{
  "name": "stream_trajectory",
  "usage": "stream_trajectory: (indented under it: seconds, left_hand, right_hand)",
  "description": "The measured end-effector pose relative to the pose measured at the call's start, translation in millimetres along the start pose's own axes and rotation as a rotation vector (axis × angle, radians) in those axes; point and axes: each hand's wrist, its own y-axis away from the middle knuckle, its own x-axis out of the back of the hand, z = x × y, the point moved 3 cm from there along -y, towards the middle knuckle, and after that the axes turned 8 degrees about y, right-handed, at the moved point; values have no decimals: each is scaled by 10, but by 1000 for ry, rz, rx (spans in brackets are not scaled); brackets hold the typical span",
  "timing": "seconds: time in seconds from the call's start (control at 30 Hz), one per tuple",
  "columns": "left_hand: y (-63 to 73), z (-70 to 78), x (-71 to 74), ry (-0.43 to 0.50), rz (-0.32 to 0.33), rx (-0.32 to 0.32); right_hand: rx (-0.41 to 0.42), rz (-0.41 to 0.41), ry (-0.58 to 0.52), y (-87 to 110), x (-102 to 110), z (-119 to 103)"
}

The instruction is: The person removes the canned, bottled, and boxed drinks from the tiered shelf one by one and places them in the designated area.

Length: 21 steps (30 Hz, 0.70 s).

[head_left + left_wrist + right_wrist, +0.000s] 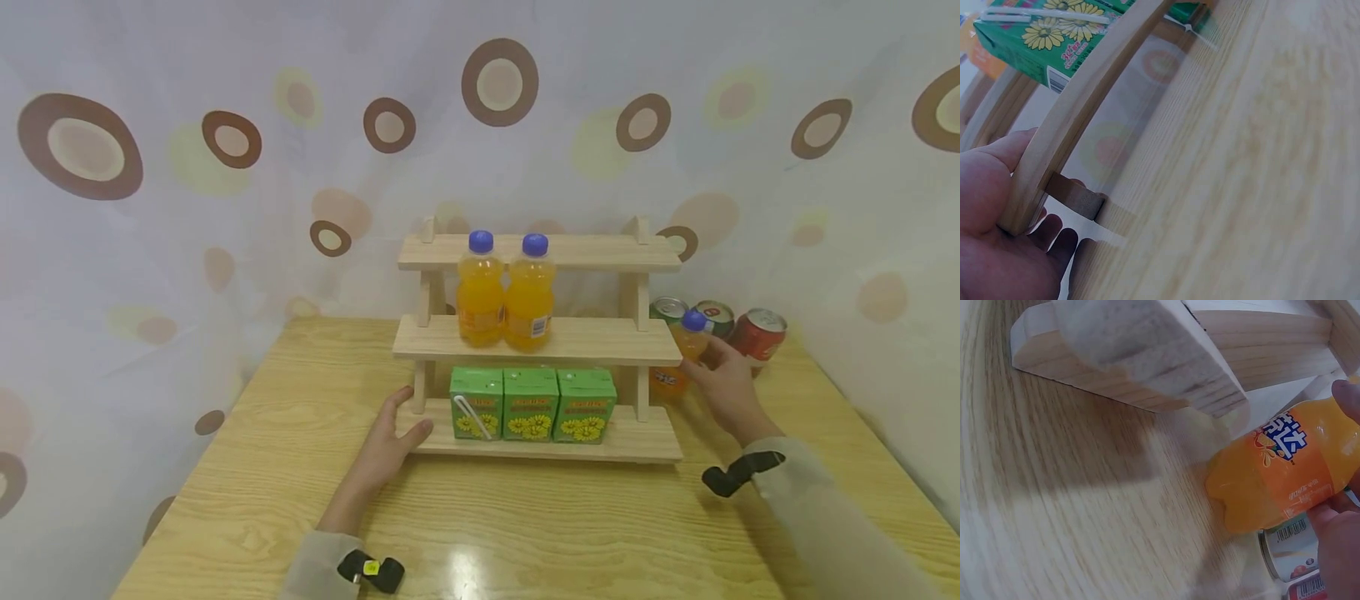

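Observation:
A three-tier wooden shelf (536, 451) stands on the table. My left hand (386, 442) grips the left end of its bottom board; in the left wrist view the thumb lies on one face of the board (1063, 125) and the fingers curl on the other side. At the shelf's right side my right hand (723, 387) holds an orange soda bottle (670, 379) with a blue cap by its upper part. That bottle (1279, 472) is tilted in the right wrist view, thumb and fingers on opposite sides. Two similar orange bottles (481, 304) stand on the middle tier.
Three green juice boxes (530, 406) stand in a row on the bottom tier, the left one with a straw. Behind my right hand are a red can (759, 337) and two green cans (715, 317). A patterned cloth (225, 250) hangs behind the wooden table (247, 467).

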Motion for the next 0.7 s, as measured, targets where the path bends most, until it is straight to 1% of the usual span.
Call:
stream_trajectory:
  seconds: [0.13, 0.27, 0.37, 0.53, 0.63, 0.7]
  left_hand:
    - [-3, -4, -1, -5, 2, 0]
    - [-5, -4, -3, -2, 11, 6]
    - [-2, -2, -7, 7, 13, 10]
    - [2, 0, -10, 13, 13, 14]
    - [1, -1, -9, 11, 15, 16]
    - [-3, -5, -9, 12, 16, 16]
  right_hand:
    - [-46, -18, 21, -14, -15, -3]
    - [-84, -48, 84, -23, -2, 4]
    - [-79, -51, 119, -12, 27, -4]
    - [-41, -26, 129, 38, 123, -40]
    - [-29, -19, 111, 61, 197, -48]
    - [-29, -17, 73, 68, 243, -53]
